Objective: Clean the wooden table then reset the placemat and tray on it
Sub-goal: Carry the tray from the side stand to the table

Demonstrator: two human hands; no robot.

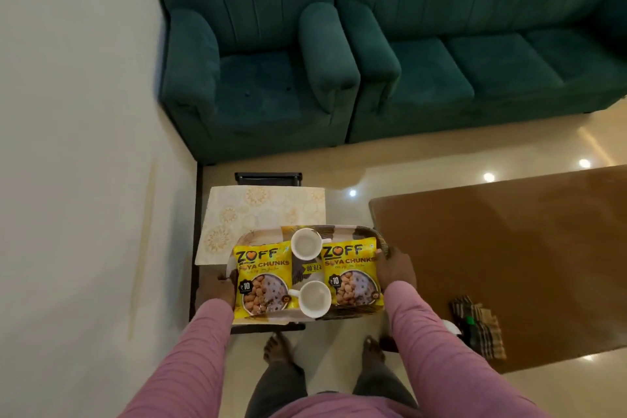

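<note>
I hold a patterned tray [364, 234] in front of me with both hands. My left hand [217, 288] grips its left edge and my right hand [395, 268] grips its right edge. On the tray lie two yellow soya chunk packets [263, 278] and two white cups [307, 242]. A cream placemat [261, 214] with gold floral print lies on a small dark stool just beyond the tray. The brown wooden table [509, 248] stands to the right, its top bare except for a striped cloth [481, 326] near its front corner.
A green armchair [258, 78] and a green sofa [475, 61] stand at the back. A white wall [84, 146] runs along the left. A green-capped object [470, 321] lies by the cloth. My bare feet stand on the glossy tiled floor.
</note>
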